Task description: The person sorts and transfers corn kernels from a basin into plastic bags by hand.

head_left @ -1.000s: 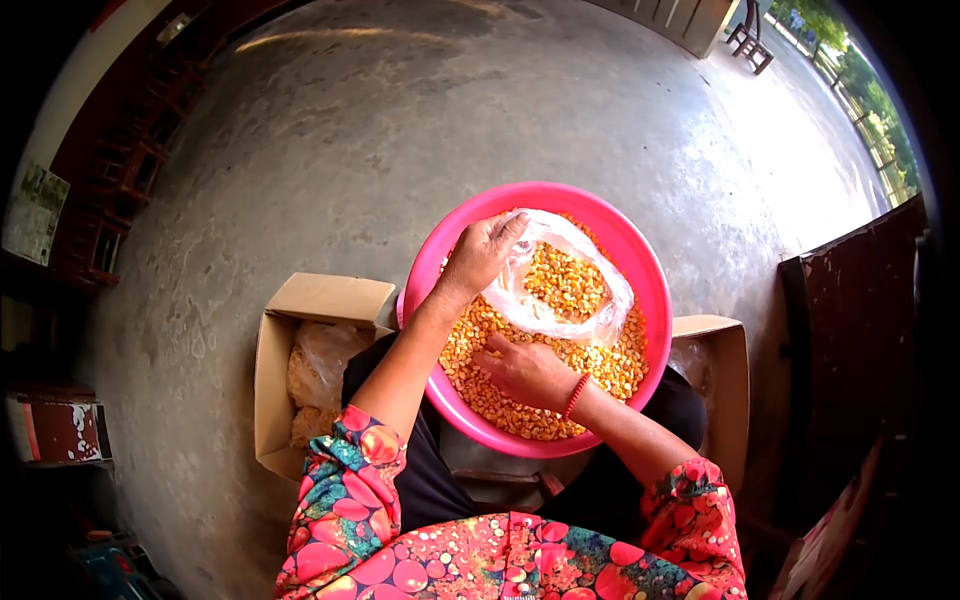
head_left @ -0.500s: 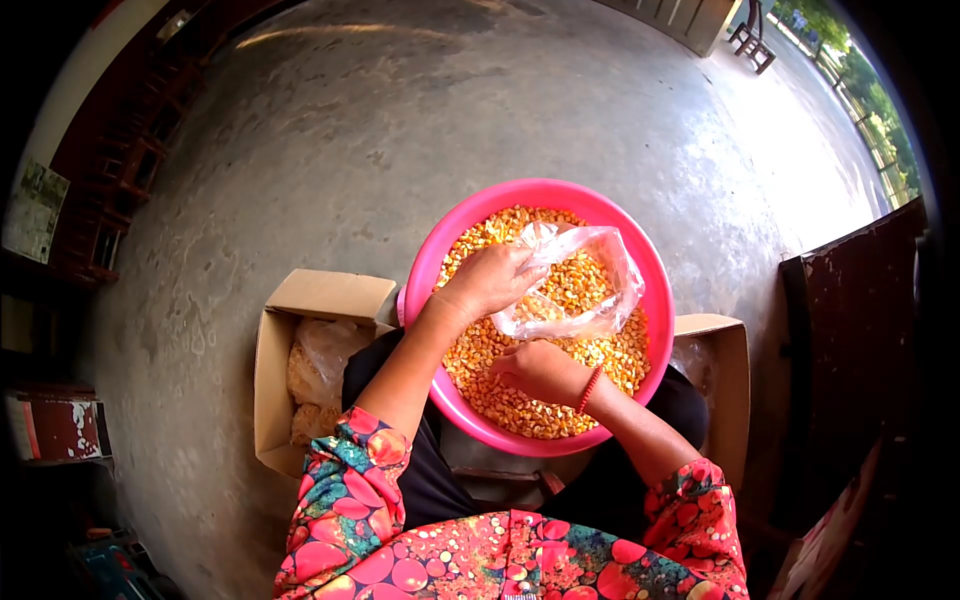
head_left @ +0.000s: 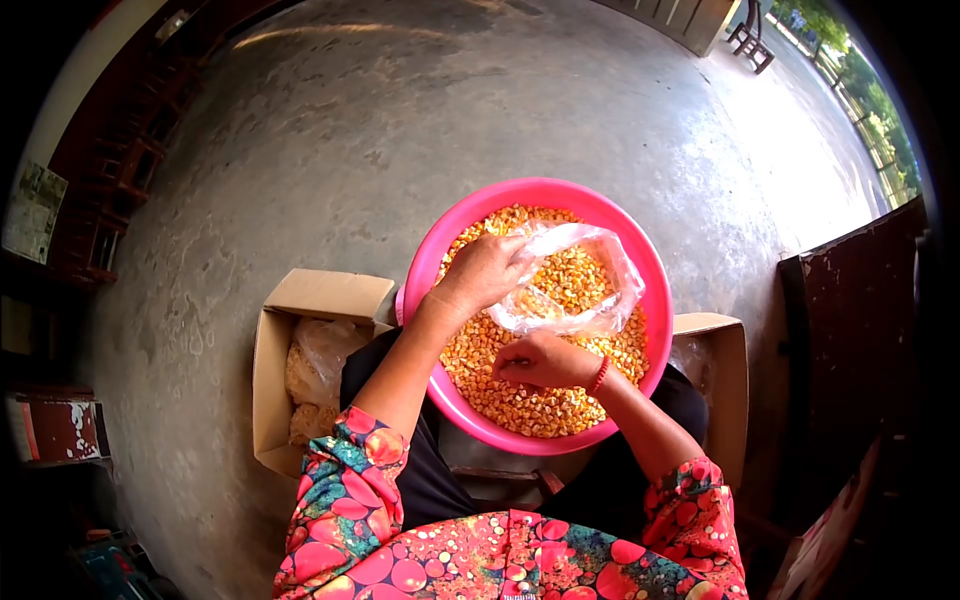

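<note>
A pink basin (head_left: 540,187) full of yellow-orange corn kernels (head_left: 535,412) stands at my lap. Over the corn lies a clear plastic bag (head_left: 628,284), its mouth spread wide, with kernels showing through and inside it. My left hand (head_left: 484,270) pinches the bag's rim at its left side. Just below the bag's near edge, my right hand (head_left: 545,361) is curled closed above the kernels. Its fingertips are tucked under, so what they hold, if anything, is hidden. A red bead bracelet (head_left: 599,375) circles the right wrist.
An open cardboard box (head_left: 276,390) with plastic-bagged, tan contents stands left of my legs. Another cardboard box (head_left: 732,385) with clear plastic inside is on the right. Grey concrete floor (head_left: 330,150) stretches ahead. Dark wooden furniture (head_left: 850,330) stands at right; a chair (head_left: 752,40) is far off.
My right hand has risen slightly from the corn and shifted a little right, still curled. The left hand keeps hold of the bag, having moved slightly up and left.
</note>
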Motion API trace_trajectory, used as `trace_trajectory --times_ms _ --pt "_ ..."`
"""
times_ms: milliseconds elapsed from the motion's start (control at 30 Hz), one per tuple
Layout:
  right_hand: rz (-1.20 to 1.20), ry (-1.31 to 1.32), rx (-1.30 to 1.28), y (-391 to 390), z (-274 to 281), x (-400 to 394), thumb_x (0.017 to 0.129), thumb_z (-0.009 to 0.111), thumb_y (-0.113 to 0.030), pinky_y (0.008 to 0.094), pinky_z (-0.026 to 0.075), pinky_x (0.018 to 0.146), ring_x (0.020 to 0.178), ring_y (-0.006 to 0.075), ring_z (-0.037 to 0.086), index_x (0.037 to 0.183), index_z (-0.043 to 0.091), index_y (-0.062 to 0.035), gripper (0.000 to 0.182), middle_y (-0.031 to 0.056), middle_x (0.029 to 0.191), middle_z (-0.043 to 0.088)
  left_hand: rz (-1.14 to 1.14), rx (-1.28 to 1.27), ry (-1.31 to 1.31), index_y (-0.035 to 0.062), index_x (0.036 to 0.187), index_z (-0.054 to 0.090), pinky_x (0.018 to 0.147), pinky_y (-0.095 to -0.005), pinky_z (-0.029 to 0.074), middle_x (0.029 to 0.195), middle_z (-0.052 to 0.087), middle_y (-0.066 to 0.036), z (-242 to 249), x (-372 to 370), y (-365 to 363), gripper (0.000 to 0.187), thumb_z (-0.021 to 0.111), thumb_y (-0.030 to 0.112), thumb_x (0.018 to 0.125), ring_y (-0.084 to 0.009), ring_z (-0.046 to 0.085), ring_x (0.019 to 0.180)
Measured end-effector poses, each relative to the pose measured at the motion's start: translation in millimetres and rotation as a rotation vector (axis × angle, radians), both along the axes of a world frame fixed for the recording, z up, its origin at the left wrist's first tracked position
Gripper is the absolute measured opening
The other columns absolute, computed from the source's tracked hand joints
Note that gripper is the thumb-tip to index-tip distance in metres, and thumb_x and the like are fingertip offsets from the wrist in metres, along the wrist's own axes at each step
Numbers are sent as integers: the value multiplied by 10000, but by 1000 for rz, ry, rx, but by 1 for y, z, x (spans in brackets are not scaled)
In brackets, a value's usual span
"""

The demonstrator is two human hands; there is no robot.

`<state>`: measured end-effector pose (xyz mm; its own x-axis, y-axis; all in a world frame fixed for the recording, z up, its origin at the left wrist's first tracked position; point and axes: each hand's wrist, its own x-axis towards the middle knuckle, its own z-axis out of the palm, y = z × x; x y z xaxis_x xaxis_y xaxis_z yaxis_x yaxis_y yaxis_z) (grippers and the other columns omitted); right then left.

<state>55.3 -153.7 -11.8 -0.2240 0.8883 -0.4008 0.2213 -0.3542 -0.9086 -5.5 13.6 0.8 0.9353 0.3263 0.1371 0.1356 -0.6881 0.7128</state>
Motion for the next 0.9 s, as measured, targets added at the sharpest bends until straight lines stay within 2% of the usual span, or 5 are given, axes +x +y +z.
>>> trace_trajectory --times_ms 300,633,700,833,900 --pt "-239 217 31 -4 31 39 931 540 -154 187 367 430 478 27 462 960 644 -18 173 -27 640 537 -13 -32 38 2 880 587 608 -443 446 743 595 -218 1 -2 -1 211 575 211 855 -381 604 715" --pt "-698 -186 183 -18 16 75 892 515 -36 203 488 560 617 50 567 1003 635 6 168 12 805 627 -29 -17 17 -8 819 559 586 -441 435 716 575 -221 6 -1 -4 224 601 212 828 -386 589 688" --pt "-705 -286 159 -19 18 74 893 508 -35 208 498 561 622 54 579 1009 633 2 175 17 815 635 -40 -9 114 39 1004 629 682 -456 479 821 626 -222 9 -2 -3 259 600 236 840 -380 616 772" --pt "-796 -377 282 -16 15 72 877 509 -22 249 480 502 573 90 588 990 650 -20 180 50 756 649 -34 -18 117 36 1002 628 679 -458 479 814 625 -223 7 -2 -3 259 601 235 838 -384 614 769" --pt "-748 -349 271 -15 19 69 877 504 -16 244 477 507 582 88 588 987 650 -21 183 50 767 653 -23 -42 17 2 839 580 592 -436 442 725 582 -221 6 -3 -3 215 603 215 827 -386 593 697"
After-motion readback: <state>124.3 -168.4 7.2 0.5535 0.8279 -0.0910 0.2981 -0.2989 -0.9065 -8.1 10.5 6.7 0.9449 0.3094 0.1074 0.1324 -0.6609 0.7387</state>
